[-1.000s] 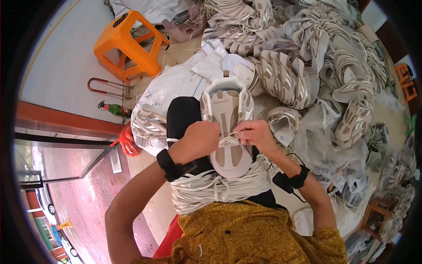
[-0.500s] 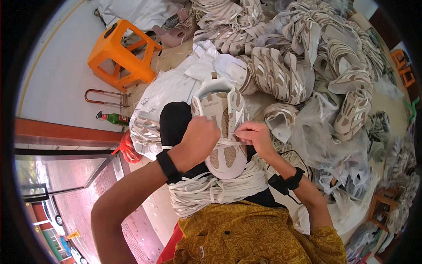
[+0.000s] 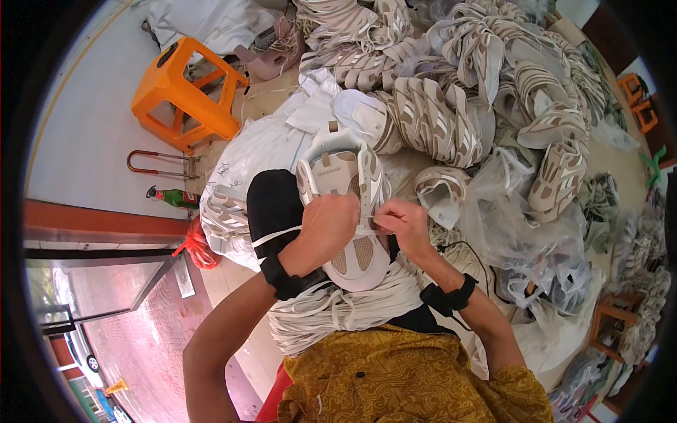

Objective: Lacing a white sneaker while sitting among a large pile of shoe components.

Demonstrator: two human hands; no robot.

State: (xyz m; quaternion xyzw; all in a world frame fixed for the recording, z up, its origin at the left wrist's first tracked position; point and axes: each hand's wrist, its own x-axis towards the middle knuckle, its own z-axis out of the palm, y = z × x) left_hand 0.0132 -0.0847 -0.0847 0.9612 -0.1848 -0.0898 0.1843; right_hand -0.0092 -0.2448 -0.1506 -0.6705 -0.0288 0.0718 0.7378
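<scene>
A beige and white sneaker upper (image 3: 356, 268) lies across my lap, its toe toward me and its open collar away from me. My left hand (image 3: 328, 227) is closed over its lacing area, fingertips hidden beneath the hand. A white shoelace (image 3: 276, 236) runs from that hand leftward over my black-clad leg. Beside the eyelets on the right, my right hand (image 3: 403, 224) pinches a white lace end between thumb and fingers. Below the toe, a thick bundle of white laces (image 3: 331, 321) rests over my lap.
Stacked shoe uppers (image 3: 430, 120) spread over the floor ahead and right, with clear plastic bags (image 3: 508, 211) among them. To the left stand an orange stool (image 3: 185, 92), a green bottle (image 3: 173, 197) and a red bag (image 3: 200, 245). A white sack (image 3: 247, 151) lies beyond my leg.
My left hand has shifted slightly right and down over the upper, and a lace now stretches across my left leg. My right hand stays beside the eyelets, still pinching. The whole view has shifted slightly.
</scene>
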